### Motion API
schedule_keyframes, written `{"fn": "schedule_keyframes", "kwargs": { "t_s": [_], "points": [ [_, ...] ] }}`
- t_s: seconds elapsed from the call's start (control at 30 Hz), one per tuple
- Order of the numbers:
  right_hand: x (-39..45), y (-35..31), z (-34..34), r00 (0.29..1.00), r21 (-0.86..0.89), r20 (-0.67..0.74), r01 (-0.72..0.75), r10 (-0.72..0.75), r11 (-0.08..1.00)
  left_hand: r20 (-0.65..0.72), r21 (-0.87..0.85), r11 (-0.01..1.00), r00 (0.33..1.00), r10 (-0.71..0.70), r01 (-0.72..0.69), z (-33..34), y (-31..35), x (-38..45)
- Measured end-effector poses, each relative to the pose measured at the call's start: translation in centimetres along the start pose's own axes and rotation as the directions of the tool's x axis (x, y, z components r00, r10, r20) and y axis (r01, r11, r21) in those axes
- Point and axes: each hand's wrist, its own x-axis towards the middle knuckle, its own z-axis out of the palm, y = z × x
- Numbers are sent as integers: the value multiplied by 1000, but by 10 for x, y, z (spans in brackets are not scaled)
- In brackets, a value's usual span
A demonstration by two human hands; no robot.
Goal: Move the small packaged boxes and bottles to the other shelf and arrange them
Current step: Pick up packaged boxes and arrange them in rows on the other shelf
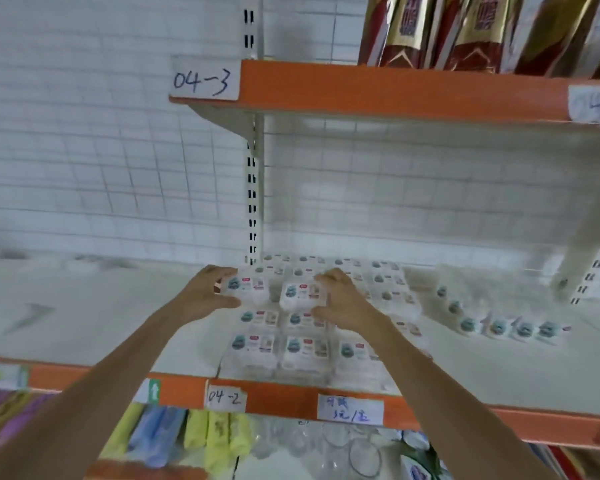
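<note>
Shelf (84, 323) partly stocked: our left hand (208, 294) and right hand (340, 299) each clamped fingers on a box (246, 289), stacked boxes (305, 351) below fingers, more unplaced.

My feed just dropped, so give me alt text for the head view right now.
Both hands hold small clear packaged boxes above a stacked block of the same boxes on the shelf tagged 04-2: left hand grips one box, right hand another. A loose row of small packs lies to the right.

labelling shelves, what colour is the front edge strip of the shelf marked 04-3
Orange, on the metal shelf's front edge strip, clearest in the head view.
</note>
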Motion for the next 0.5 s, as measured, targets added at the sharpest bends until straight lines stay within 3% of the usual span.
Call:
{"fn": "schedule_keyframes", "kwargs": {
  "t_s": [0.2,0.5],
  "points": [
    [13,8,6,1000,-186,3,-22,23,982,-35,-69,993,995,-98,96,17,-6,11],
    [9,28,10,996,-220,-68,33,-49,975,-51,-333,935,988,-143,119,53,-8,27]
  ]
}}
